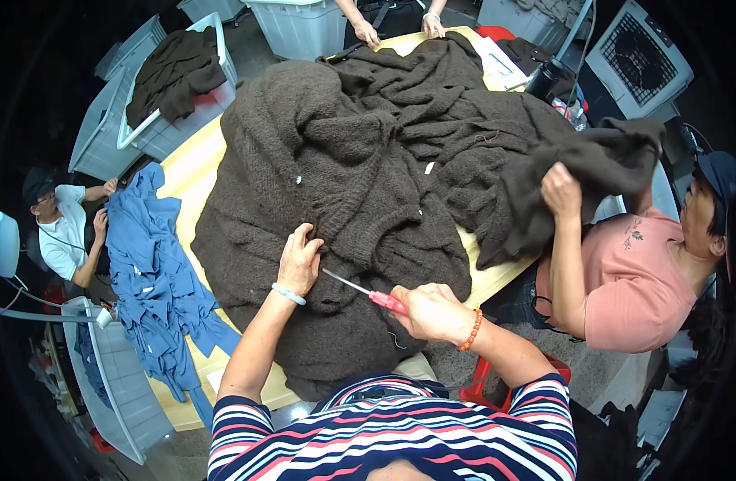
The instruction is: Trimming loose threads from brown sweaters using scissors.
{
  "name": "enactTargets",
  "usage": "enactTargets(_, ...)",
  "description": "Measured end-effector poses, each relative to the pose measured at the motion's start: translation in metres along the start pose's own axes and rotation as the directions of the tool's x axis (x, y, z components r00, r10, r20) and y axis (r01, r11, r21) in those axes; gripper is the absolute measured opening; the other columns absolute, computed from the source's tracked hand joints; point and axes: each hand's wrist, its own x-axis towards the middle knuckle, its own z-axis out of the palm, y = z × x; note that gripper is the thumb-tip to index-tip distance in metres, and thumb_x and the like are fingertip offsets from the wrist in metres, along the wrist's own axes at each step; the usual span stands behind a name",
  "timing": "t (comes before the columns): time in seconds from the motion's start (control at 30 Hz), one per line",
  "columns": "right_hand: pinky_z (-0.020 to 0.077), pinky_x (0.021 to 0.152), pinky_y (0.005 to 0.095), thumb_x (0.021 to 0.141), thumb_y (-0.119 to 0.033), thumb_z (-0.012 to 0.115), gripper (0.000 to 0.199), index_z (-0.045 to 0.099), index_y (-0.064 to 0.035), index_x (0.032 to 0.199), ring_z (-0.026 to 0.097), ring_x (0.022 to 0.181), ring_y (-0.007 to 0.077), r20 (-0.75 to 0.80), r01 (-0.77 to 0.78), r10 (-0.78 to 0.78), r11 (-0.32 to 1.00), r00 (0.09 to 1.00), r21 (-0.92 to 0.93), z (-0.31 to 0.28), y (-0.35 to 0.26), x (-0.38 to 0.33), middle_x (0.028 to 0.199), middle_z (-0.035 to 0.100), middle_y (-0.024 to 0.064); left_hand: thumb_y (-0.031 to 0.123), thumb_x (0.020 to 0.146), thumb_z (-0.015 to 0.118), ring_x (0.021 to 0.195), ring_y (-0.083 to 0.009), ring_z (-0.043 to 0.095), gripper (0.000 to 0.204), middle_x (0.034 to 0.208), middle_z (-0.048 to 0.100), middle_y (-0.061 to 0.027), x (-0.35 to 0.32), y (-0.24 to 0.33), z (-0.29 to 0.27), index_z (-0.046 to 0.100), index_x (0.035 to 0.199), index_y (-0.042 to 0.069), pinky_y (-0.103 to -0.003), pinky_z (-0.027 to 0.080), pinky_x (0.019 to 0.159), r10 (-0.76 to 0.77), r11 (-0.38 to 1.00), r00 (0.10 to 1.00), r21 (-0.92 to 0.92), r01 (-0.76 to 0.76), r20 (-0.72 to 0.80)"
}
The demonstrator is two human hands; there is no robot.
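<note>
A large heap of dark brown knitted fabric (pixel 304 160) covers the table in front of me. With curled fingers, my left hand (pixel 299 263) pinches a bit of this knit. My right hand (pixel 434 311) grips a slim tool (pixel 386 301) by its red handle; the thin metal shaft points left toward my left fingertips. The tip lies close to the knit, and I cannot tell whether it touches. Small white bits (pixel 298 180) show on the fabric, and a pale loose thread lies near my right hand.
Blue garments (pixel 155 264) hang over the left side of the yellow table (pixel 496 282). A person in pink (pixel 632 280) lifts dark fabric at right; others work at left and at the far edge. Grey bins (pixel 296 28) stand around. A black bottle (pixel 547 78) stands far right.
</note>
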Motion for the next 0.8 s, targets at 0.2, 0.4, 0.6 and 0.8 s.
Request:
enactTargets(0.2, 0.0511, 0.069, 0.0495, 0.087, -0.030, 0.063, 0.024, 0.057, -0.0100, 0.099, 0.065, 0.077, 0.0413, -0.253, -0.186, 0.205, 0.978, 0.946, 0.097, -0.018, 0.021, 0.006, 0.077, 0.065, 0.0199, 0.001, 0.079, 0.065, 0.078, -0.0163, 0.060, 0.009, 0.083, 0.060, -0.0065, 0.021, 0.017, -0.045, 0.061, 0.087, 0.001, -0.028, 0.048, 0.072, -0.192, 0.899, 0.971, -0.372, 0.232, 0.140)
enactTargets(0.4, 0.0497, 0.074, 0.0517, 0.087, -0.024, 0.061, 0.023, 0.059, -0.0057, 0.100, 0.065, 0.082, 0.0427, -0.346, -0.319, 0.352, 0.936, 0.870, 0.150, -0.024, 0.065, -0.001, 0.081, 0.066, 0.0239, 0.004, 0.079, 0.067, 0.083, -0.0110, 0.060, 0.011, 0.087, 0.064, -0.0026, -0.016, 0.063, -0.179, 0.064, 0.089, 0.001, -0.026, 0.049, 0.074, -0.082, 0.540, 0.559, -0.434, 0.721, 0.825)
enactTargets(0.6, 0.0498, 0.073, 0.0503, 0.088, -0.027, 0.061, 0.024, 0.056, -0.0054, 0.097, 0.063, 0.083, 0.0435, -0.283, -0.335, 0.354, 0.935, 0.892, 0.113, -0.007, 0.077, -0.001, 0.081, 0.065, 0.0232, 0.012, 0.077, 0.065, 0.082, -0.0327, 0.068, 0.016, 0.088, 0.069, -0.0182, -0.162, 0.014, -0.152, 0.069, 0.091, 0.006, -0.041, 0.054, 0.072, -0.397, 0.906, 0.268, 0.328, 0.268, 0.878)
enactTargets(0.8, 0.0496, 0.073, 0.0519, 0.088, -0.029, 0.061, 0.026, 0.056, -0.0058, 0.098, 0.063, 0.082, 0.0437, -0.292, -0.340, 0.376, 0.925, 0.879, 0.167, 0.001, 0.087, -0.011, 0.080, 0.065, 0.0226, 0.018, 0.076, 0.073, 0.095, -0.0351, 0.055, 0.037, 0.101, 0.056, -0.0164, -0.034, 0.093, -0.098, 0.059, 0.106, 0.002, -0.042, 0.046, 0.082, -0.159, 0.974, 0.845, 0.221, 0.050, 0.510)
